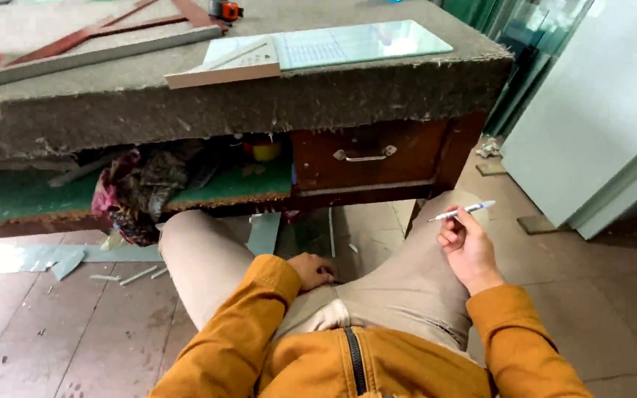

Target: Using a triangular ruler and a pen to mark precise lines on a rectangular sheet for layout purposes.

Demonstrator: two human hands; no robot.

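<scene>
While you sit low in front of the felt-topped workbench (259, 103), your right hand (468, 247) is raised over your right knee with its fingers closed on a white pen (461, 212), tip pointing up and left toward the bench. Your left hand (312, 270) rests curled between your thighs; it appears to hold nothing, though its fingers are partly hidden. On the bench top lie a pane of glass (348, 44) over a gridded sheet, a pale board (223, 70) just beside it, and a long straightedge (105, 53) with a reddish wooden square (112, 28) behind. Glass offcuts (130, 276) litter the floor tiles. Judged from this, you are between steps: pen in hand, not yet at the work. Any marking calls for rising and bringing the pen tip up to the pane, well apart from it now.
</scene>
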